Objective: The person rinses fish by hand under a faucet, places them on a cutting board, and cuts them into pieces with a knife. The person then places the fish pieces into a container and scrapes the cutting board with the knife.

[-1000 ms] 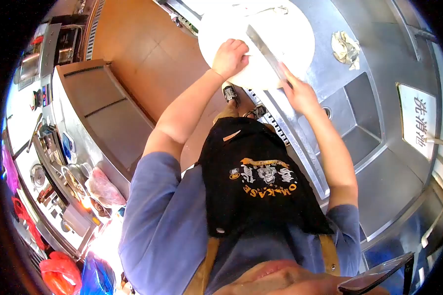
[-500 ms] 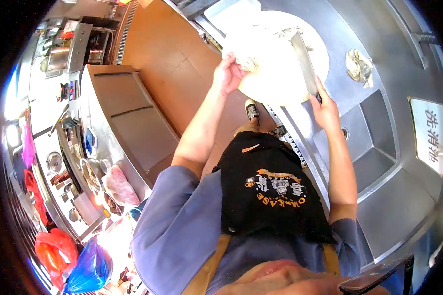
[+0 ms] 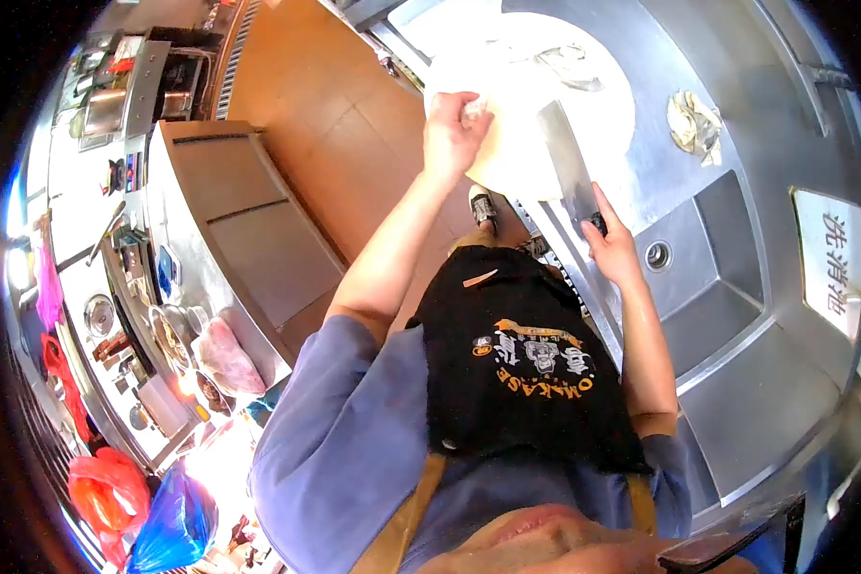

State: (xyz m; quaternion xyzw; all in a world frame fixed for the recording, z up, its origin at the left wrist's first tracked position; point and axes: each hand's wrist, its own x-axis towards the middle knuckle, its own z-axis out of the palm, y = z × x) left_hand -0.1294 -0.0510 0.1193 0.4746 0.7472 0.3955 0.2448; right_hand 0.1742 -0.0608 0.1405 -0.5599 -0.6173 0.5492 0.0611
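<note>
A round white cutting board (image 3: 607, 120) lies under strong glare that washes out much of its surface. My right hand (image 3: 614, 251) grips the dark handle of a cleaver (image 3: 566, 158), whose broad blade is over the near right part of the board. At the board's left edge, my left hand (image 3: 454, 139) is closed, its fingers curled around a small whitish thing (image 3: 473, 111) too bright to make out. Toward the far side of the board lies a pale, crumpled-looking thing (image 3: 571, 67), also blurred by glare.
A crumpled cloth (image 3: 694, 127) rests on the steel counter right of the board. Nearer is a steel sink with a drain (image 3: 658, 254), and beside it a white sign (image 3: 829, 258). At left stands a steel cabinet (image 3: 249, 230) with bowls and bags beyond.
The cleaver has moved left and nearer to me, away from the crumpled-looking thing on the board. My left hand has turned, its fingers curling in.
</note>
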